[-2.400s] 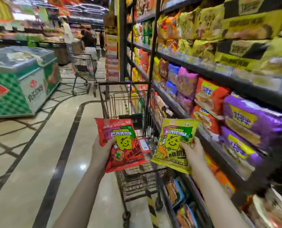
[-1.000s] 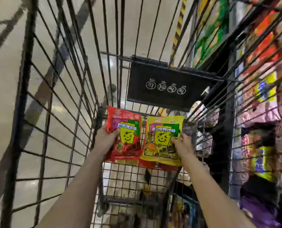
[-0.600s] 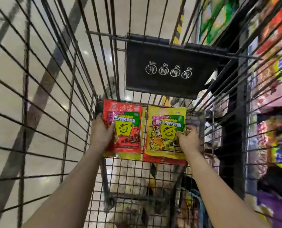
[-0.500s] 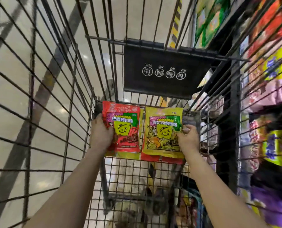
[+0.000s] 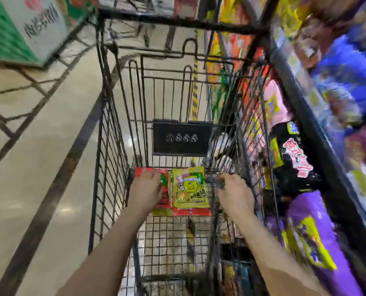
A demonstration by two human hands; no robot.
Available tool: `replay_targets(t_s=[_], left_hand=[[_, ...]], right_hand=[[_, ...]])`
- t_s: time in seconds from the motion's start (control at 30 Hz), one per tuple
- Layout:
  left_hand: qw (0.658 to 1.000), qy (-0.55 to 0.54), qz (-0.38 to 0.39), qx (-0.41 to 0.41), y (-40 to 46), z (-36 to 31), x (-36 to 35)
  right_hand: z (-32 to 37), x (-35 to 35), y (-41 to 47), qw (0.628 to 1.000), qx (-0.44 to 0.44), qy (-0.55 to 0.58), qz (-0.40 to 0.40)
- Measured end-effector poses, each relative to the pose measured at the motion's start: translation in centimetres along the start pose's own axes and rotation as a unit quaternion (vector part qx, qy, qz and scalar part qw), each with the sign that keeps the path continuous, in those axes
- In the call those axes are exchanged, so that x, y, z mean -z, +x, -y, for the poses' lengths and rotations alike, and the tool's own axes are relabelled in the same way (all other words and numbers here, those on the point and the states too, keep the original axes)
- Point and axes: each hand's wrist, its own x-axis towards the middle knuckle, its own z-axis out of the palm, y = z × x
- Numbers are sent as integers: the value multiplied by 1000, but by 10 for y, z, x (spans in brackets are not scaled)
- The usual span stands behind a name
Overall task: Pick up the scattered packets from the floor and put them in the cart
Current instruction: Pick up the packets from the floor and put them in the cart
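Both hands reach down into the cart (image 5: 111, 167). Left hand (image 5: 144, 192) lies with relaxed fingers over the red packet (image 5: 164, 196), covering most of it; whether it presses or only hovers cannot be told through the blur. Right hand (image 5: 234, 194) is just beside the yellow packet (image 5: 189, 189), apart from it, fingers loosely spread near the cart's right wall and holding nothing. The two packets lie flat, side by side, on top of other packets on the cart's wire floor, below a black panel (image 5: 181, 137) on the far end. Shelves (image 5: 318, 133) of snack bags run along the right, tiled floor (image 5: 41, 159) along the left.
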Motion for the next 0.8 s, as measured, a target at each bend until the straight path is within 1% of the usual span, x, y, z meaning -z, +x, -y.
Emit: replay_targets(t_s=[0.1,0.17,0.2,0.27,0.3,0.33,0.37,0.43,0.53,0.57,0.63,0.7,0.77,0.8], left_hand=[[996,23,-32,-79,-37,-16,39],[995,4,-38,-88,-63,-33,64],[996,9,-25,-87,-75,-41,75],[994,24,-26,-101,-95,-54,97],[993,27,-21,-114,-104,-59,108],[991,30,-28,-129,-112,-65,120],[986,41,-44,-152,-118,-71,132],[976,53,-70,-201,-128,-86,148],[966,78,-43,-241,-144,-113,166],[959,91,-44,-263,-146,-121,167],[937,83,-72,-332,-154,-137,173],[890,76,-102,-437,-166,-152,179],[853,83,-151,-493,-180,-163,183],[840,79,-159,-512,-193,-168,186]], right_hand=[[-2,41,-47,1000,-3,-16,-25],[-3,68,-81,999,5,-29,-42],[-4,80,-99,998,9,-30,-51],[-9,100,-127,997,9,-33,-70],[-12,109,-141,995,3,-43,-88],[-12,121,-157,996,-9,-39,-83],[-12,133,-174,996,-18,-42,-73],[-20,147,-203,994,-24,-57,-86],[-22,164,-250,988,-67,-56,-129],[-25,164,-263,985,-91,-42,-140],[-31,165,-291,978,-129,-42,-158],[-25,170,-324,973,-172,-6,-154],[-17,169,-361,961,-211,16,-176],[-10,168,-382,952,-237,19,-192]])
